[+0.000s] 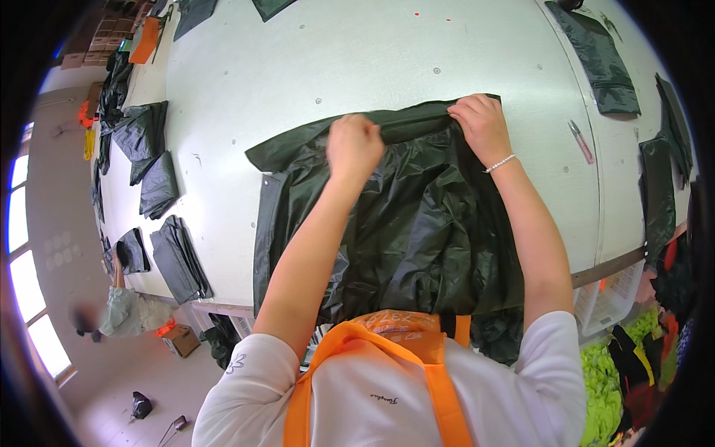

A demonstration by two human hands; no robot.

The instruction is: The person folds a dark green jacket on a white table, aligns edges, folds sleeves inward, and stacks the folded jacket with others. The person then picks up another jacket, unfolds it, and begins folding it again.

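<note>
A dark green, shiny garment [417,216], which looks like rainwear, lies spread on the pale table in front of me. Its far edge is a smooth band, with gathered, wrinkled material below. My left hand [355,149] is closed at the band, left of its middle, fingers curled onto the material and partly hidden. Near the far right corner, my right hand [480,125] pinches the band's edge between thumb and fingers. The near end of the garment reaches the table edge by my orange apron.
Folded dark garments [181,258] lie along the table's left side, others [596,59] on the right. A pink cutter-like tool [581,141] rests right of my right hand. A co-worker [123,309] stands at the far left. A white plastic crate [609,298] sits below the right edge.
</note>
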